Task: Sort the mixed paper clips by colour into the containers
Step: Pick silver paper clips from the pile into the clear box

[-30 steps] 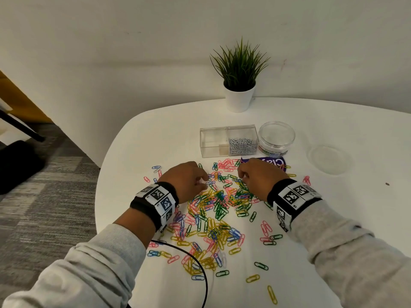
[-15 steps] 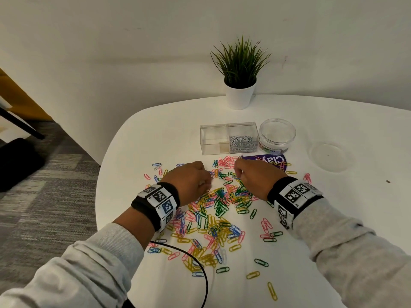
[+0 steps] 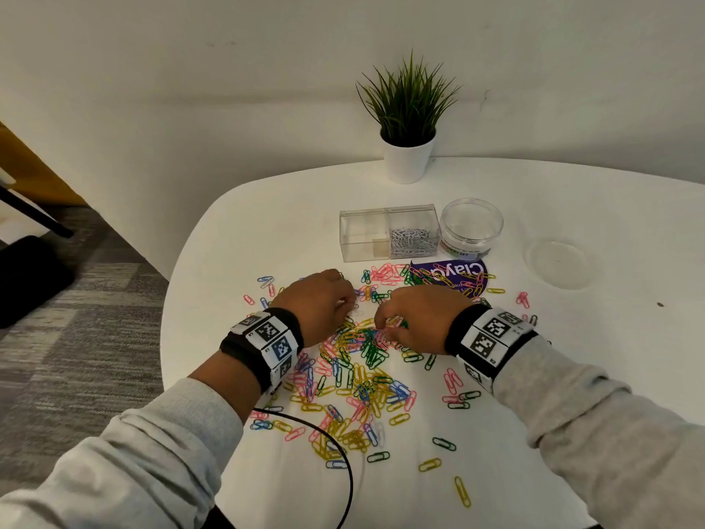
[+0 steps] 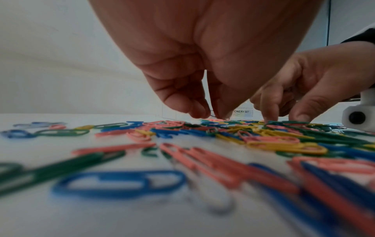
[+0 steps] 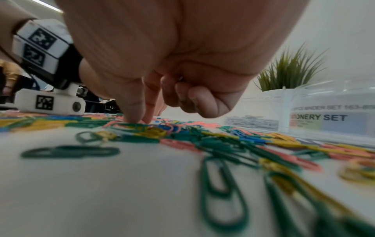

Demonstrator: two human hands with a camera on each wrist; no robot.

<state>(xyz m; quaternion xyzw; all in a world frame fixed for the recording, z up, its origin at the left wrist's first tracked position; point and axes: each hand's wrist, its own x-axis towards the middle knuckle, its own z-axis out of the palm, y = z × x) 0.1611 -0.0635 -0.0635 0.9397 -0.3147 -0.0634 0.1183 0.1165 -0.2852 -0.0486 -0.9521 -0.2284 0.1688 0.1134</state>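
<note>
Head view is showing both hands lowered into the heap of coloured paper clips that is lying spread over the middle of the white surface. The left hand is curling its fingers down so that the tips are touching the clips, probably to pull one colour out; whether a clip is already pinched between them, I cannot tell. The right hand is pressing thumb and forefinger tips together on a pink clip at the top of the heap, while its other fingers are folding into the palm to stay out of the way.

Behind the heap, the clear box is standing with silver clips already in its right half, and the round clear tub is standing just beside it, open. Both are placed within easy reach, so each colour can travel a short way. A flat clear lid is lying apart to the right, and a purple label is lying partly under the clips.

Near the left edge some clips are lying close to the rim and could slide off if swept. More free room is lying to the right, past the lid. A black cable is crossing the near side.
</note>
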